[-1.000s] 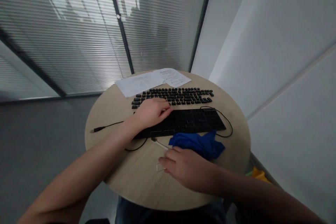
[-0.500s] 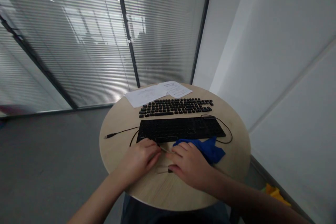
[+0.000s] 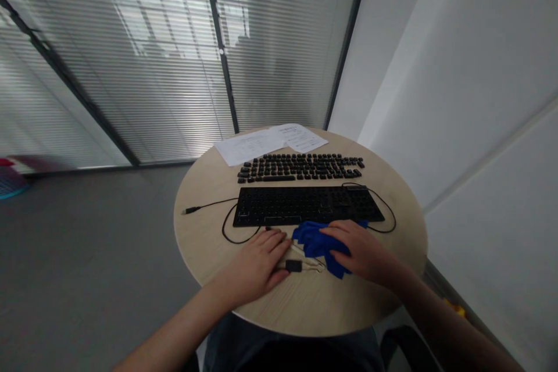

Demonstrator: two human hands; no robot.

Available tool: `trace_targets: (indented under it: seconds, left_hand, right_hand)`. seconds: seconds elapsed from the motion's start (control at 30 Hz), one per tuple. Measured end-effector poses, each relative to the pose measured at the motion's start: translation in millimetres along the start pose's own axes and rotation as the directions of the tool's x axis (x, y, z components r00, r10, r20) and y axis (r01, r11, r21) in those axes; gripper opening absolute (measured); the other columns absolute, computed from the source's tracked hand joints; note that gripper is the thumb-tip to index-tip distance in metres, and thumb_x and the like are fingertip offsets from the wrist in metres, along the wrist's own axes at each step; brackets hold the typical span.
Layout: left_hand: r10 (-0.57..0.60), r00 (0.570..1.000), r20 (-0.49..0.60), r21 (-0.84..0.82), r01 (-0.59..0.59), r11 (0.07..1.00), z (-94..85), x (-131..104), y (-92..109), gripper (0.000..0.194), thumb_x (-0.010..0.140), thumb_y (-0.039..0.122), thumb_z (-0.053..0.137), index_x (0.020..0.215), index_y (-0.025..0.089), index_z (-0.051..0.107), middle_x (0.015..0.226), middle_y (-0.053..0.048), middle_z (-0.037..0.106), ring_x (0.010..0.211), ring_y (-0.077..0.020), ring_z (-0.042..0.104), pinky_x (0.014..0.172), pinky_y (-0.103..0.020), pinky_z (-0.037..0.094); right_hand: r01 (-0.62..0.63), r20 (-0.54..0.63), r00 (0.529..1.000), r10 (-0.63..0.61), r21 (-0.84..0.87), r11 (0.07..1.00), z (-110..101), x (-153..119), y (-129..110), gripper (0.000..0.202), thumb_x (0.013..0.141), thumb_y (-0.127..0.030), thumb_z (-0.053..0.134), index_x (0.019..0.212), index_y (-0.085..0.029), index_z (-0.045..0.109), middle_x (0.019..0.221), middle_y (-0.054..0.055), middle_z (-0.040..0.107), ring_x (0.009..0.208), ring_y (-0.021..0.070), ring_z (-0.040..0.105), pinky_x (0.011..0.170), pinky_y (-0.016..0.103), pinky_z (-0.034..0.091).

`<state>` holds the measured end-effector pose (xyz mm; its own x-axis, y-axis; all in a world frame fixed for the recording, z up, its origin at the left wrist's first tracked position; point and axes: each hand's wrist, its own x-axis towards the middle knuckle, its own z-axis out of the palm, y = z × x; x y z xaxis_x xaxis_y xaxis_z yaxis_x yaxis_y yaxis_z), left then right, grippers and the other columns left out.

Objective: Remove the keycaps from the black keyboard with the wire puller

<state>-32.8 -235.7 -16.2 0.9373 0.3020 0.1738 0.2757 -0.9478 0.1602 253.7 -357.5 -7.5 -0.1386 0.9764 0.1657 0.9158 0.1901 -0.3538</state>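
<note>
My right hand (image 3: 364, 253) grips a crumpled blue cloth (image 3: 314, 238), fingers and thumb closed on its folds. My left hand (image 3: 261, 261) lies palm down on the table, fingers stretched out over a thin, light stick-like tool (image 3: 297, 249) whose dark tip shows past the fingers. Close by the left thumb is a small tool with a black block (image 3: 293, 266) and thin wire loops at its right end; part of it is under the hand. Just beyond both hands lies a black keyboard base (image 3: 300, 206) with its keycaps off.
Loose black keycaps (image 3: 300, 167) are laid out in rows behind the base. Printed papers (image 3: 250, 146) lie at the round table's far edge. A black cable with a USB plug (image 3: 190, 210) runs left, and its loop curves round the right. A white wall (image 3: 479, 99) stands close on the right.
My right hand has left the small tools, moved right and taken hold of the blue cloth. My left hand has shifted right over the tools. The view has tilted slightly.
</note>
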Motion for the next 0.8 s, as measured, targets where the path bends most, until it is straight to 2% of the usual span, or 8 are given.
trace_targets:
  seconds: [0.17,0.27,0.4,0.47,0.5,0.67,0.73,0.8]
  left_hand:
    - [0.005,1.000,-0.024,0.014,-0.005,1.000,-1.3,0.7,0.9,0.043,0.096,0.030,0.069,0.137,0.017,0.065,0.129,-0.014,0.071,0.120,-0.0352,0.065,0.104,-0.054,0.053]
    - [0.013,0.999,-0.034,0.033,-0.011,0.999,0.8,-0.4,0.9,0.035,0.098,0.027,0.067,0.132,0.019,0.068,0.119,-0.011,0.073,0.108,-0.0329,0.067,0.093,-0.051,0.055]
    - [0.048,0.996,-0.071,0.075,-0.043,0.996,6.4,2.2,7.6,0.024,0.102,0.025,0.062,0.123,0.017,0.071,0.104,-0.009,0.073,0.093,-0.0290,0.066,0.080,-0.046,0.054]
    - [0.058,0.995,-0.082,0.099,-0.050,0.994,8.7,4.6,14.8,0.022,0.104,0.024,0.058,0.120,0.017,0.071,0.099,-0.008,0.072,0.088,-0.0275,0.066,0.076,-0.044,0.053]
    - [0.047,0.995,-0.085,0.103,-0.039,0.994,8.9,5.5,18.4,0.022,0.104,0.024,0.057,0.119,0.018,0.072,0.096,-0.007,0.072,0.086,-0.0271,0.065,0.075,-0.044,0.052]
    - [-0.048,0.987,-0.155,0.054,0.057,0.997,-12.2,0.4,9.9,0.034,0.101,0.041,0.064,0.125,0.018,0.070,0.109,-0.010,0.075,0.097,-0.0303,0.068,0.084,-0.049,0.056]
    - [-0.149,0.962,-0.230,0.059,0.166,0.984,-30.0,-5.4,-15.7,0.034,0.104,0.041,0.059,0.125,0.018,0.072,0.116,-0.013,0.075,0.104,-0.0314,0.069,0.090,-0.052,0.056]
    - [-0.285,0.899,-0.331,0.058,0.321,0.945,-45.5,-11.0,-51.3,0.033,0.106,0.037,0.053,0.124,0.017,0.073,0.116,-0.014,0.076,0.107,-0.0317,0.070,0.093,-0.055,0.057]
  right_hand:
    - [-0.007,-0.081,0.997,0.019,0.148,0.989,7.5,2.1,19.0,0.047,0.084,-0.005,0.056,0.124,-0.019,0.076,0.117,0.013,0.075,0.109,0.0272,0.070,0.098,0.046,0.058]
    - [-0.060,-0.223,0.968,0.117,0.247,0.967,8.9,-6.4,31.2,0.041,0.085,-0.009,0.054,0.114,-0.022,0.079,0.107,0.009,0.073,0.098,0.0242,0.071,0.090,0.040,0.059]
    - [-0.180,-0.510,0.795,0.329,0.319,0.931,5.8,-24.5,44.5,0.028,0.087,-0.020,0.058,0.103,-0.024,0.080,0.107,0.008,0.071,0.098,0.0257,0.069,0.084,0.039,0.057]
    - [-0.227,-0.571,0.708,0.415,0.373,0.900,5.7,-31.1,49.9,0.027,0.089,-0.023,0.056,0.103,-0.024,0.079,0.110,0.008,0.071,0.100,0.0266,0.069,0.084,0.039,0.056]
    - [-0.240,-0.565,0.703,0.432,0.383,0.892,6.8,-32.9,52.1,0.028,0.090,-0.024,0.055,0.104,-0.025,0.079,0.111,0.008,0.071,0.101,0.0269,0.069,0.083,0.039,0.056]
    - [-0.192,-0.404,0.877,0.259,0.201,0.961,22.6,-29.4,52.3,0.031,0.093,-0.030,0.056,0.109,-0.027,0.082,0.118,0.010,0.072,0.107,0.0299,0.071,0.091,0.045,0.060]
    - [-0.143,-0.339,0.926,0.167,0.095,0.985,29.0,-25.9,48.6,0.031,0.095,-0.035,0.060,0.117,-0.029,0.081,0.131,0.012,0.070,0.120,0.0338,0.068,0.101,0.053,0.058]
    - [-0.106,-0.279,0.955,0.104,0.011,0.994,33.1,-23.4,45.4,0.036,0.094,-0.039,0.065,0.128,-0.030,0.077,0.143,0.012,0.066,0.129,0.0370,0.065,0.106,0.060,0.055]
